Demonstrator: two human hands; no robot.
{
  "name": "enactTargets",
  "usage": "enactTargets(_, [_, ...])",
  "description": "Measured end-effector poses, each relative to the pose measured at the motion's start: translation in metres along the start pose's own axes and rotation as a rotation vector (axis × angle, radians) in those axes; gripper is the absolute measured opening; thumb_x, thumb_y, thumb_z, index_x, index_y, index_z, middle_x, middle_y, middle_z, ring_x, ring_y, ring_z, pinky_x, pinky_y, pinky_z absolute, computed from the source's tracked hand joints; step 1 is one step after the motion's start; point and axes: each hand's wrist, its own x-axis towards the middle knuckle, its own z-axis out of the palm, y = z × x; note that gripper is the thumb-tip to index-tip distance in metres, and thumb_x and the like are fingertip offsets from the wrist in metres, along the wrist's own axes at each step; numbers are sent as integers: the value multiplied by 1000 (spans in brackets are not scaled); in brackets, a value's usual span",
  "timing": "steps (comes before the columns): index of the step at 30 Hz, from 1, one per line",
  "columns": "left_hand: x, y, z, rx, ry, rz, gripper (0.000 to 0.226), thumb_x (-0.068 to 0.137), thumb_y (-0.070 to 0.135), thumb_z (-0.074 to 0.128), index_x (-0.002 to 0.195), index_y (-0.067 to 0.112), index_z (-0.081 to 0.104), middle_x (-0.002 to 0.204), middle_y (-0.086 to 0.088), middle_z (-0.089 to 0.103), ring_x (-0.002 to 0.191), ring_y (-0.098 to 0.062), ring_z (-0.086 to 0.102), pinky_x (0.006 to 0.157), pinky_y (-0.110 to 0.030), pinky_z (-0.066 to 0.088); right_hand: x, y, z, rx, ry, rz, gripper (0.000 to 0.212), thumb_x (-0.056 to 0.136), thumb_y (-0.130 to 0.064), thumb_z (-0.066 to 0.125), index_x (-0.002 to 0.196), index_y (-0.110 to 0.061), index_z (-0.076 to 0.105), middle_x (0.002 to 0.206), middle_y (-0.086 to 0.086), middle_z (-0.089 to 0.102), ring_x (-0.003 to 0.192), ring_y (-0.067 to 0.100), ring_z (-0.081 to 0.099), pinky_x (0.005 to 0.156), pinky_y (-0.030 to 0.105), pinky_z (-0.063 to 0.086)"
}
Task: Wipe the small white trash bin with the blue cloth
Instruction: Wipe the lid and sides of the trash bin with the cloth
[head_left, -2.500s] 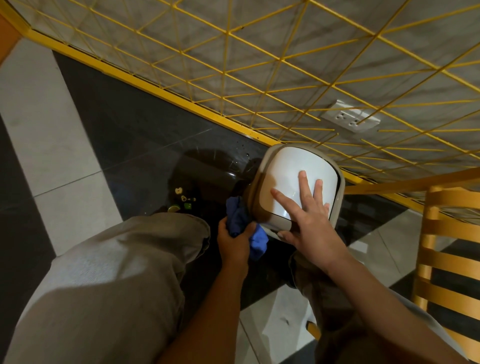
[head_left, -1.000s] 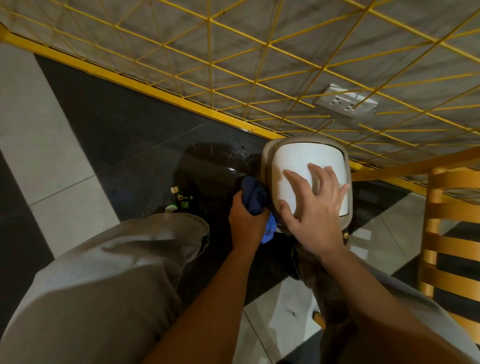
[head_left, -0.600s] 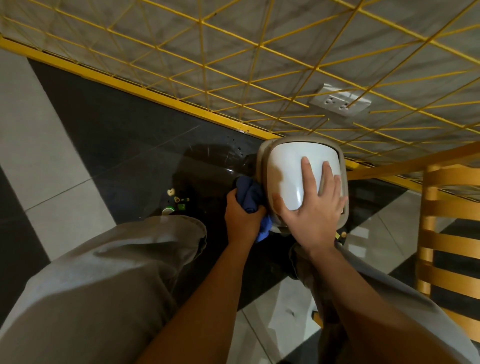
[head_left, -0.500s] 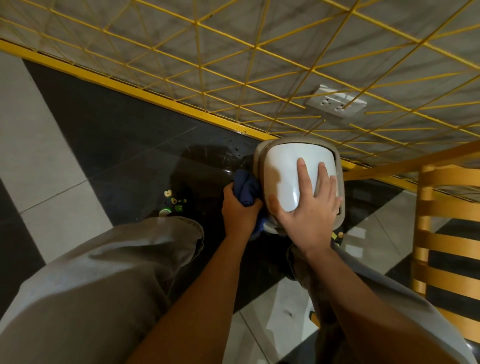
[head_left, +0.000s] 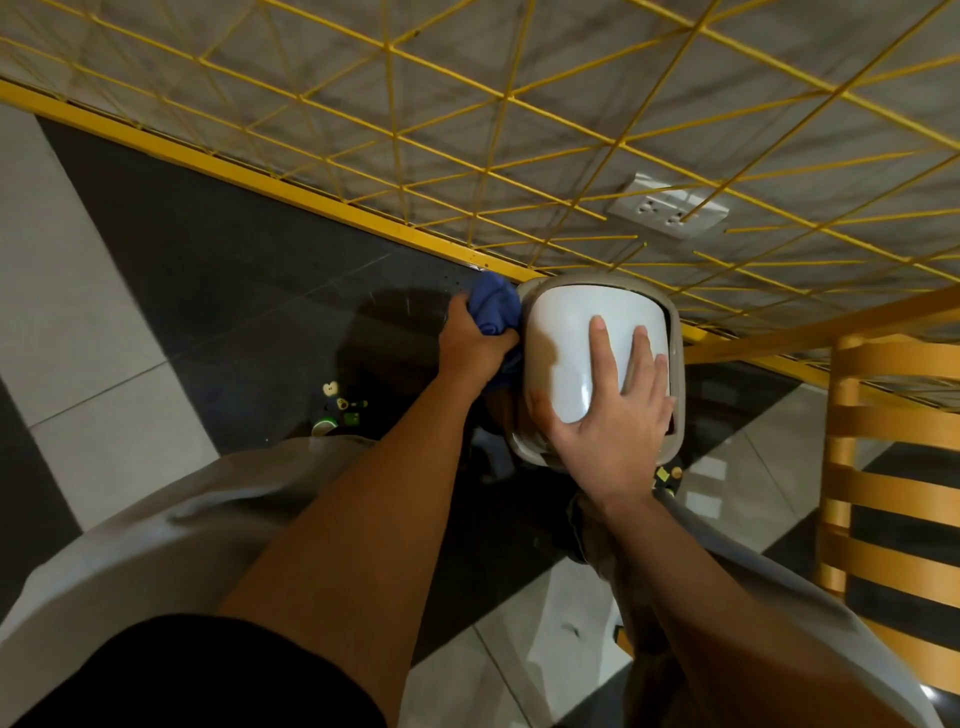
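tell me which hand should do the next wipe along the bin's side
Left. The left hand already grips the blue cloth against the trash bin's side, while the right hand lies flat on the lid, steadying it.

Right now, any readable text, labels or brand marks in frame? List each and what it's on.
None readable.
small white trash bin: lid and rim plain, no print visible.
blue cloth: no tag or print shows.
wall socket: no marking legible.
small shapes on the dark floor tile: coloured bits, too small and dim to tell whether they carry text.
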Motion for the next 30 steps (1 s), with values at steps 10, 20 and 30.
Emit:
enactTargets(10, [-45, -35, -4, -57, 138, -71, 51, 78, 6, 66, 123, 5, 41, 119, -15, 53, 109, -29, 54, 83, -29, 41, -11, 4, 1, -33, -54, -108, 85, 73, -63, 55, 144, -40, 14, 155, 10, 17, 142, 40, 12, 107, 62, 22])
enactTargets(20, [12, 5, -5, 66, 89, 54, 43, 79, 8, 65, 116, 3, 45, 116, -19, 57, 105, -30, 55, 75, -26, 38, -2, 7, 0, -9, -58, -101, 86, 73, -60, 57, 144, -41, 13, 156, 9, 15, 142, 38, 11, 108, 60, 21])
enactTargets(30, [18, 19, -7, 107, 42, 61, 41, 83, 13, 62, 118, 3, 44, 115, -18, 58, 102, -28, 56, 74, -29, 40, -3, 5, -1, 22, -46, -93, 86, 72, -55, 60, 144, -40, 17, 155, 9, 17, 142, 39, 13, 107, 62, 23])
